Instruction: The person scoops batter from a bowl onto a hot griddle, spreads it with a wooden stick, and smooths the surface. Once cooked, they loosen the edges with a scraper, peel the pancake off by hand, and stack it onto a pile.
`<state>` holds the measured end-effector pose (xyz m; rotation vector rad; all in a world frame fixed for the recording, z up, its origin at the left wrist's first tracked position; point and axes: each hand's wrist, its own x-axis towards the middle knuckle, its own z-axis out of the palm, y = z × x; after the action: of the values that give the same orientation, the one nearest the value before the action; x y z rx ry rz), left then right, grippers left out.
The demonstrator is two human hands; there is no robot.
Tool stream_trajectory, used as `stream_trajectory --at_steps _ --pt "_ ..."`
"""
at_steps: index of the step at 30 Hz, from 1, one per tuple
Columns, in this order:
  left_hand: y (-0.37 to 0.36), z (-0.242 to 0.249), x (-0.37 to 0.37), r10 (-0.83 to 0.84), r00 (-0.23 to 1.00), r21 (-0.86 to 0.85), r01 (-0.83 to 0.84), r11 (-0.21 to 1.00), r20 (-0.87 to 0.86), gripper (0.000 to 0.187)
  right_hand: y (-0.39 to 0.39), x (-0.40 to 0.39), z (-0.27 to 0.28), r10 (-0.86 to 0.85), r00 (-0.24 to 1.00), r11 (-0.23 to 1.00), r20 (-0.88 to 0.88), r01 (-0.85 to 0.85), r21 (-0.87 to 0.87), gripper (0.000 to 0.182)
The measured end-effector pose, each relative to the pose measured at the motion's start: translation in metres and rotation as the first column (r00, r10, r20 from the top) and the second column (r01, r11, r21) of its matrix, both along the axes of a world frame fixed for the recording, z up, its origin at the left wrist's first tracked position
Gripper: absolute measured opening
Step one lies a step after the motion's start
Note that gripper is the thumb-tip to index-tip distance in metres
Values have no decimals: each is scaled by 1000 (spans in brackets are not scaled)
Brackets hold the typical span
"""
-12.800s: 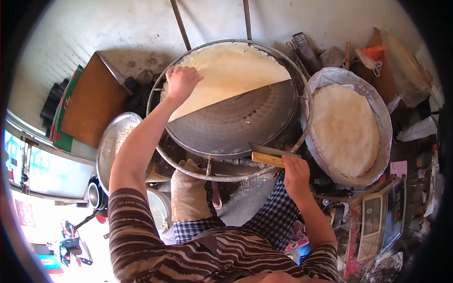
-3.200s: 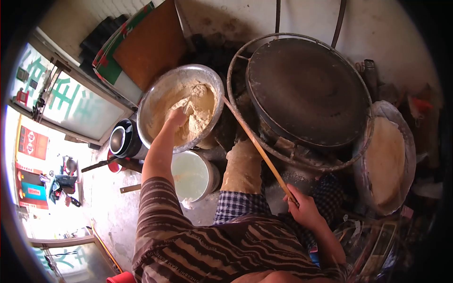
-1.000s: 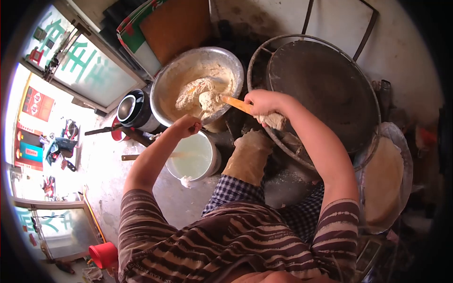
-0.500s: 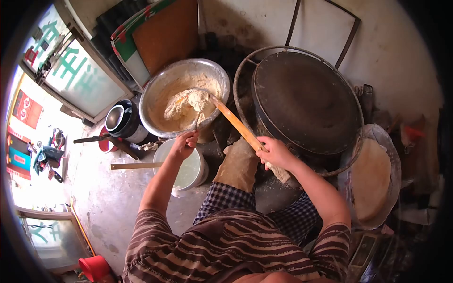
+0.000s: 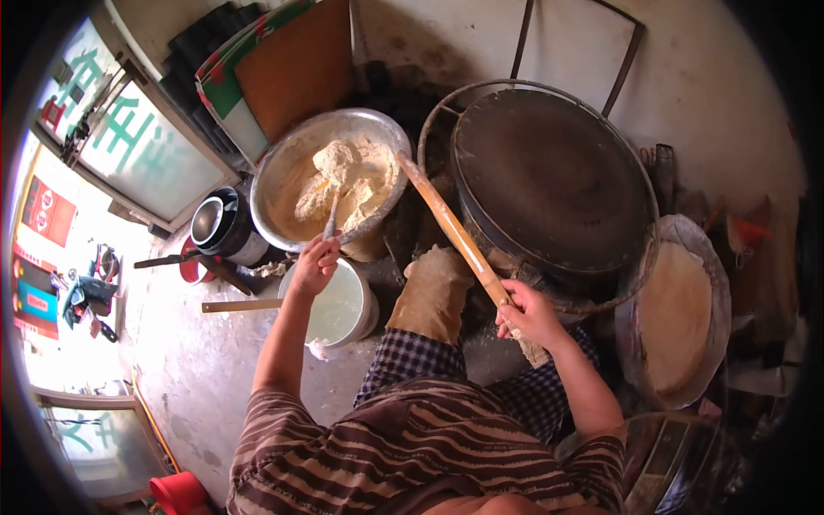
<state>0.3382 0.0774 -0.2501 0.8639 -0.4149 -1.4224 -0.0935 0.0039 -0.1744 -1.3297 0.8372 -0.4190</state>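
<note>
My left hand is closed around the grey handle of a ladle. Its head is hidden under a lump of wet dough, held over the large metal basin. More sticky dough lies inside that basin. In my right hand I grip a long flat wooden stick, slanting up to the left. Its far tip is beside the basin's right rim, apart from the ladle. Pale, crusted material covers the stick's lower end, below my fingers.
A round black griddle in a metal ring stands right of the basin. Below the basin is a white bucket of cloudy liquid with a stick across it. Flatbread lies in a plastic-lined container at right. Dark pots stand at left.
The wooden stick has come away from the ladle, my right hand moving down and right. My left hand has shifted slightly left and lower; the dough lump now sits rounded on the ladle.
</note>
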Motion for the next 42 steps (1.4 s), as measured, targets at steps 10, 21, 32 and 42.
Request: stream_trajectory --at_steps 10,21,32,42 --pt "7 89 -46 -92 922 61 75 995 377 31 33 -65 -26 -222 956 945 193 162 286 12" --pt "-31 96 -209 -536 769 76 547 834 348 42 113 -170 -12 -524 852 851 11 523 42 18" --pt "-83 14 -251 353 -376 -136 496 858 857 65 119 -175 -48 -723 651 630 -231 484 -607 17" --pt "-66 -12 -92 310 -764 -383 90 919 566 68 110 -150 -40 -716 419 655 -559 125 -745 11"
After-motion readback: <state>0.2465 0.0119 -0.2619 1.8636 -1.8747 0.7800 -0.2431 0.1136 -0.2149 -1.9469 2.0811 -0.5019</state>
